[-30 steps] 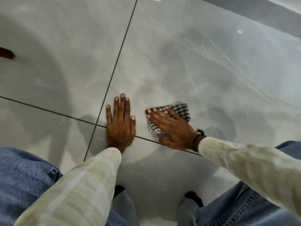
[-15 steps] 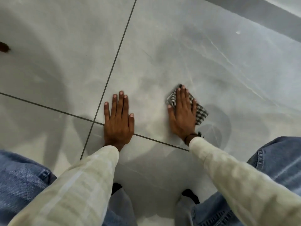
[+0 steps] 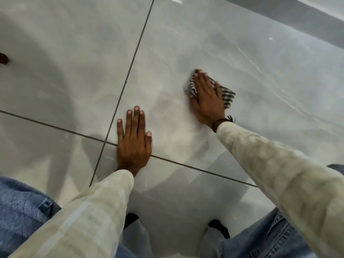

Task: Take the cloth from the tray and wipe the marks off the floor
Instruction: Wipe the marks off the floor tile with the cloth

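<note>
A black-and-white checked cloth lies flat on the glossy grey tiled floor, with my right hand pressed palm-down on top of it, fingers pointing away from me. Most of the cloth is hidden under the hand; its edges show on both sides. My left hand rests flat and empty on the floor to the left, fingers together, across a grout line. A pale smeared patch shows on the tile between my hands. No tray is in view.
Dark grout lines cross the floor by my left hand. My knees in blue jeans fill the lower corners. A small dark object sits at the left edge. A darker band runs along the top right.
My right hand slid the cloth away from me and to the right, turning from fingers pointing left to fingers pointing forward. My left hand stayed planted on the floor.
</note>
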The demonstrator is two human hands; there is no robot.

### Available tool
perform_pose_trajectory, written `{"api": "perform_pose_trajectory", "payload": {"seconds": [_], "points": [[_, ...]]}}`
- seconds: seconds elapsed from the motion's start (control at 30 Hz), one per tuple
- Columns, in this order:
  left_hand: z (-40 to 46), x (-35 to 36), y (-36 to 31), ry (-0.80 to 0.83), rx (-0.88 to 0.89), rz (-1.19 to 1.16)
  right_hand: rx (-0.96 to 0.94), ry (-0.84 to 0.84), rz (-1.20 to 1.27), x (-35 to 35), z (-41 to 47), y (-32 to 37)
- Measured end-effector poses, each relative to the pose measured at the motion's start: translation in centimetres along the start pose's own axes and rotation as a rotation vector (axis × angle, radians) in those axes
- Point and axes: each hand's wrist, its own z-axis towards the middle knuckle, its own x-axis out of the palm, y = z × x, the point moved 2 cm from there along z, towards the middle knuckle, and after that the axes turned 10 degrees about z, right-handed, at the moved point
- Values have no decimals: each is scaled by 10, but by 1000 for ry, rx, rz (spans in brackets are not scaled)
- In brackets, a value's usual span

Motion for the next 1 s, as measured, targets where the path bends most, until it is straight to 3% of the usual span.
{"api": "perform_pose_trajectory", "payload": {"seconds": [0.13,0.33,0.4,0.5,0.6,0.83,1.0], "points": [[0,-2,-1,-7,-1,13,188,-76,19,14,-47,6],[-1,-1,0,-33,11,6,-346,175,-44,37,-81,25],[0,0,1,-25,4,1,-234,75,15,26,-80,3],[-1,0,0,1,4,-3,148,-162,142,11,-103,-25],[0,-3,0,21,4,0,363,-265,214,21,-139,-10],[2,-7,-1,46,2,2,494,-289,396,61,-152,59],[11,-32,-10,257,-42,-116,556,-237,742,45,-116,94]]}}
